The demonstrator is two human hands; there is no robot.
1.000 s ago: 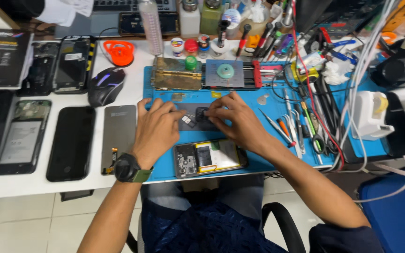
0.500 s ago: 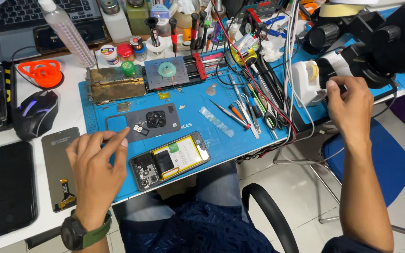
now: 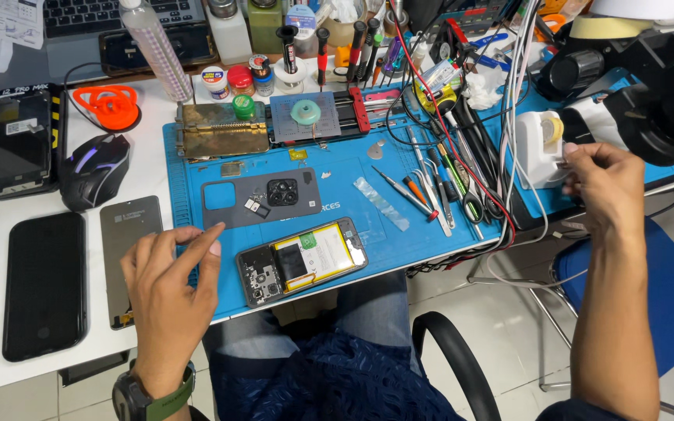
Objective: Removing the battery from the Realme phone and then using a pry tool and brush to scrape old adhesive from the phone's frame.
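The opened phone [image 3: 303,262], back off with its battery and board exposed, lies tilted in the lower middle of the frame, on the front edge of the blue work mat [image 3: 368,222]. Just above it on the mat rests the grey back cover [image 3: 260,198] with its camera ring, a small dark part lying on it.

The left hand [image 3: 168,290] hovers at lower left, fingers loosely spread and holding nothing, fingertips over the mat's left edge beside a dark screen panel [image 3: 125,257]; the wrist wears a watch [image 3: 142,394].

The right hand [image 3: 604,193] reaches far to the right of the frame, its fingers curled at the side of a white boxy device [image 3: 538,148] below the black microscope head [image 3: 649,93]; whether it pinches anything I cannot tell.

Between the mat's centre and that hand lie tweezers and screwdrivers [image 3: 431,187] amid red, black and white cables. At the mat's top stand a brass-coloured fixture [image 3: 224,131] and a grey holder plate [image 3: 306,117]. Left of the mat sit a black mouse [image 3: 94,168], an orange suction cup [image 3: 106,104] and several dark phones [image 3: 44,284].
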